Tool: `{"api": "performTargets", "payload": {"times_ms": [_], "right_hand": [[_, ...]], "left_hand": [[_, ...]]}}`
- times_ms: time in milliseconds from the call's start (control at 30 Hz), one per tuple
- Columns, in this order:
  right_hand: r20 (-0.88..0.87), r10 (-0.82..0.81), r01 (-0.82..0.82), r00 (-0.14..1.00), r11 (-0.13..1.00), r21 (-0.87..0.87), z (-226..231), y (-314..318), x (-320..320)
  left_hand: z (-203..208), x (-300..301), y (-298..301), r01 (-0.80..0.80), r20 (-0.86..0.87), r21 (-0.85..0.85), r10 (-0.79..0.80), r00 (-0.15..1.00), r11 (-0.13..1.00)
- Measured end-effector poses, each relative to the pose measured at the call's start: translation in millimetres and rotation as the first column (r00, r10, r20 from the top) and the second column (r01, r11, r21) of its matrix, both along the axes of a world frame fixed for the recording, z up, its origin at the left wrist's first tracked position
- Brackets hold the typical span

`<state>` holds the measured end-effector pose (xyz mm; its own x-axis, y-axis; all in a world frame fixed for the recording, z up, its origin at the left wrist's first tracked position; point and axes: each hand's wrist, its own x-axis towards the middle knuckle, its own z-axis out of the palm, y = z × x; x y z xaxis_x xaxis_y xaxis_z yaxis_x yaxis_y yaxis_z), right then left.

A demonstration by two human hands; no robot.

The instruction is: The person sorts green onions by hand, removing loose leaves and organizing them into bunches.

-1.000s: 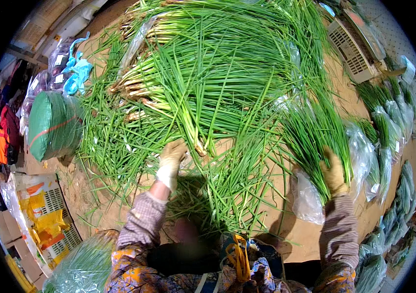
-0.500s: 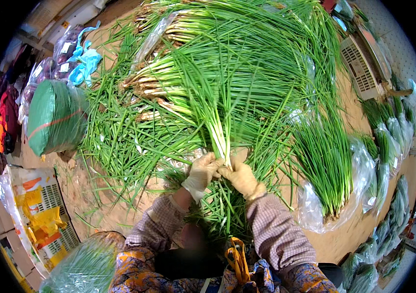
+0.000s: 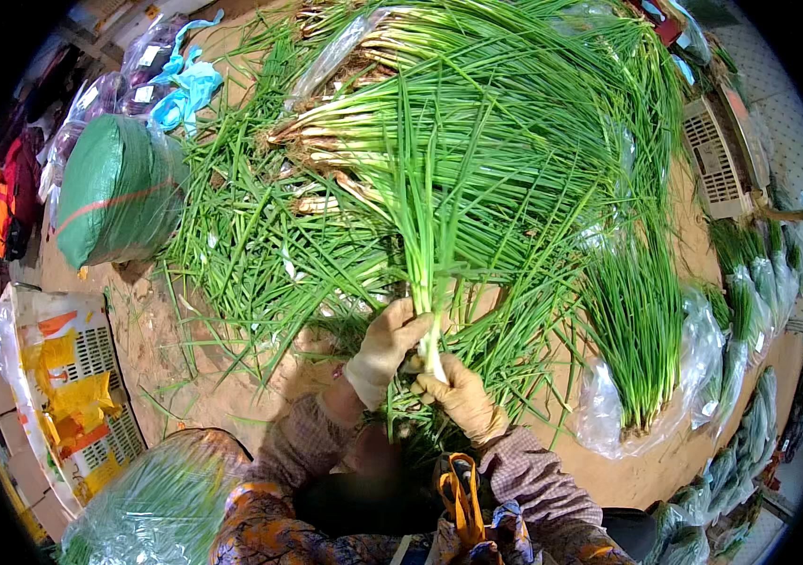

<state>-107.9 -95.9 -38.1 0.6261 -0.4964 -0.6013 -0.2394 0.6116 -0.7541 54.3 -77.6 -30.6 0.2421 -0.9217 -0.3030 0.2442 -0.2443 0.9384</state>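
In front of me a few spring onions [image 3: 422, 250] stand with green tops pointing away and white ends toward me. My left hand [image 3: 384, 350], in a pale glove, is closed around their white stems. Just below, my right hand [image 3: 465, 400], gloved in yellowish tan, has its fingers pinched together beside the root ends. What those fingers hold, if anything, is too small to make out. Beyond my hands spreads a large heap of spring onions [image 3: 486, 141], its roots to the left. Loose green trimmings [image 3: 260, 254] are scattered on its left side.
A neat spring onion bundle [image 3: 635, 339] rests on clear plastic at the right. Wrapped bundles [image 3: 750, 443] line the right side, below a beige crate [image 3: 717, 160]. A green wrapped bale [image 3: 117, 193], a taped crate [image 3: 76, 386] and a plastic-covered bundle [image 3: 156, 504] are at left.
My left hand has slid up the stems, and my right hand has drawn down toward me from beside it. The held spring onions now point straighter away. The whole view has shifted slightly.
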Motion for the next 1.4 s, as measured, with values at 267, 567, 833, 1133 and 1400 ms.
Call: {"api": "performTargets", "payload": {"times_ms": [267,567,833,1133,1400], "right_hand": [[-0.162,-0.126,0.064,0.979,0.936,-0.345,8,-45,22],[-0.050,-0.308,0.296,0.950,0.940,-0.172,2,-45,22],[-0.201,-0.263,0.194,0.944,0.932,-0.306,1,-45,13],[-0.131,-0.406,0.416,0.905,0.908,0.060,4,-40,15],[0.037,-0.679,0.560,0.733,0.634,0.533,-15,-56,-1]], "left_hand": [[-17,-16,19,-0.112,-0.497,0.193,0.195,0.845,0.975],[-52,-16,27,-0.185,-0.968,0.145,0.178,0.177,0.972],[-28,-25,32,0.054,-0.636,0.185,0.078,0.768,0.981],[-19,-26,26,0.052,-0.483,0.135,0.020,0.875,0.989],[-17,-28,31,-0.068,-0.713,0.148,0.155,0.683,0.987]]}}
